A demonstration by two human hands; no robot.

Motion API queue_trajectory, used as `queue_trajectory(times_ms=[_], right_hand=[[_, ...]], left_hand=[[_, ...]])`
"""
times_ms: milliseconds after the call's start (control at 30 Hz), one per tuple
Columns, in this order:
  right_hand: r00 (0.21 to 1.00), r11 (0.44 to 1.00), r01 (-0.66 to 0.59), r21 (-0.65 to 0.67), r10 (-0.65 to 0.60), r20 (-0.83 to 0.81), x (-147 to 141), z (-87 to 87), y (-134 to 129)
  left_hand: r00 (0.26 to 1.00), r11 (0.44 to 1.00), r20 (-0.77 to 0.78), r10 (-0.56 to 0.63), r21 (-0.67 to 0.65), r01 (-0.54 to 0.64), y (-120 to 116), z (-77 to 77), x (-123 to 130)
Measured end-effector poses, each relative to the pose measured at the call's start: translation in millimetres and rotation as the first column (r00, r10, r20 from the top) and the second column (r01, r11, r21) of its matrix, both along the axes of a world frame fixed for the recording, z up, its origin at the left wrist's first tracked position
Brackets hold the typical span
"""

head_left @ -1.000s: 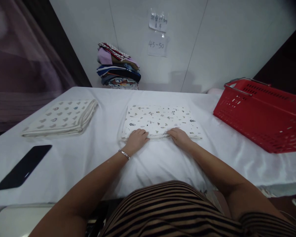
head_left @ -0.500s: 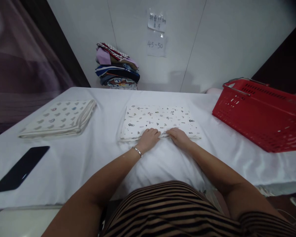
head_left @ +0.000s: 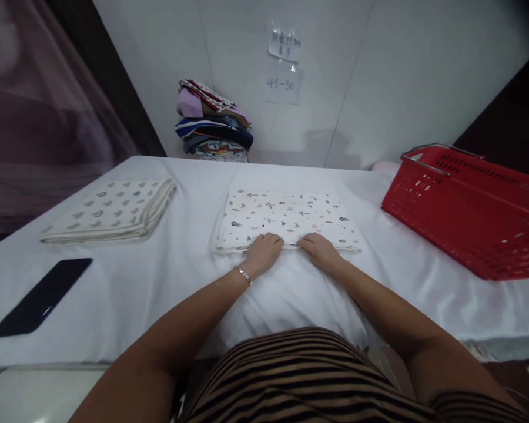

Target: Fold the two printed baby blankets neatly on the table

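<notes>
Left hand [head_left: 265,251] has slid toward the right hand [head_left: 321,249]; both curl fingers, grip unclear, at the edge of the cloth [head_left: 291,212], already folded flat.

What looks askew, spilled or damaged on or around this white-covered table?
Mildly, the stack of mixed-colour folded cloths by the pale wall: its layers jut out unevenly. The white cloth with small dark prints looks neatly folded, and no spill or damage shows.

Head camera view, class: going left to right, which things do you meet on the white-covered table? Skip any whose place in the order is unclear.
Folded cream cloth → folded white printed cloth → red basket.
</notes>
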State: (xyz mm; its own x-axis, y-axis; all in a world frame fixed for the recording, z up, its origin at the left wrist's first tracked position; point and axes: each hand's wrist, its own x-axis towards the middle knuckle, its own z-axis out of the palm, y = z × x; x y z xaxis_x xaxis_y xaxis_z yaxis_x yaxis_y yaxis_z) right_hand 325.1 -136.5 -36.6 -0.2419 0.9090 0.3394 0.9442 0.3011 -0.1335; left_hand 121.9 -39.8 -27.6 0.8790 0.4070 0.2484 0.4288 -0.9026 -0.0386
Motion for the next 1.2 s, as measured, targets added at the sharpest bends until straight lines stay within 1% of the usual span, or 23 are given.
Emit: queue_trajectory(times_ms=[100, 233, 433, 533, 600, 733, 800, 867, 933, 1000, 1067, 1133, 1200], right_hand=[[0.999, 0.999, -0.009, 0.038, 0.007, 0.036, -3.0, -2.3, -2.9], [0.999, 0.997, -0.002, 0.075, 0.000, 0.038, -5.8, -6.5, -2.7], [1.000, 0.998, -0.010, 0.068, 0.009, 0.008, -8.1, -10.3, -0.4], [1.000, 0.999, 0.003, 0.046, -0.003, 0.011, -10.6, -7.7, -1.9], [1.000, 1.000, 0.017, 0.023, -0.017, 0.005, -12.4, -4.1, -2.4], [0.999, 0.998, 0.018, -0.061, -0.021, -0.042, -13.8, 6.2, 1.9], [0.997, 0.996, 0.007, -0.088, -0.013, -0.071, -13.4, 8.8, 6.4], [0.996, 0.996, -0.004, -0.084, -0.003, -0.085, -13.1, 6.4, 10.6], [0.997, 0.995, -0.019, -0.101, 0.012, -0.075, -13.7, -0.4, 13.0], [0.998, 0.985, -0.022, -0.168, 0.012, -0.061, -15.1, -7.3, 13.0], [0.998, 0.966, -0.010, -0.259, -0.008, -0.068, -15.7, -9.1, 11.5], [0.993, 0.941, -0.021, -0.337, -0.018, -0.114, -13.4, -3.6, 11.7], [0.984, 0.924, -0.031, -0.380, -0.039, -0.175, -6.9, 6.1, 17.0]], left_hand=[[1.000, 0.999, -0.012, 0.000, 0.041, 0.000, 6.6, -3.0, -19.8], [0.998, 0.998, -0.035, 0.050, 0.035, -0.049, 13.9, -3.2, -47.1], [0.991, 0.990, -0.012, 0.133, 0.052, -0.132, 23.7, -4.1, -81.4], [0.983, 0.982, 0.030, 0.178, 0.051, -0.180, 30.1, -6.7, -95.4], [0.982, 0.982, 0.058, 0.182, 0.031, -0.184, 33.4, -9.4, -102.2], [0.976, 0.983, 0.114, 0.183, -0.034, -0.180, 34.5, -14.6, -110.2], [0.973, 0.983, 0.142, 0.182, -0.066, -0.174, 33.1, -14.5, -113.7], [0.975, 0.985, 0.161, 0.150, -0.115, -0.132, 32.6, -11.3, -117.8], [0.970, 0.975, 0.196, 0.144, -0.198, -0.105, 35.1, -5.3, -121.9], [0.939, 0.943, 0.257, 0.227, -0.298, -0.146, 42.8, 1.8, -124.2], [0.882, 0.900, 0.311, 0.355, -0.368, -0.233, 56.9, 8.7, -122.8], [0.832, 0.868, 0.326, 0.449, -0.382, -0.319, 76.2, 14.1, -116.0], [0.826, 0.856, 0.293, 0.482, -0.361, -0.371, 97.7, 18.0, -102.7]])
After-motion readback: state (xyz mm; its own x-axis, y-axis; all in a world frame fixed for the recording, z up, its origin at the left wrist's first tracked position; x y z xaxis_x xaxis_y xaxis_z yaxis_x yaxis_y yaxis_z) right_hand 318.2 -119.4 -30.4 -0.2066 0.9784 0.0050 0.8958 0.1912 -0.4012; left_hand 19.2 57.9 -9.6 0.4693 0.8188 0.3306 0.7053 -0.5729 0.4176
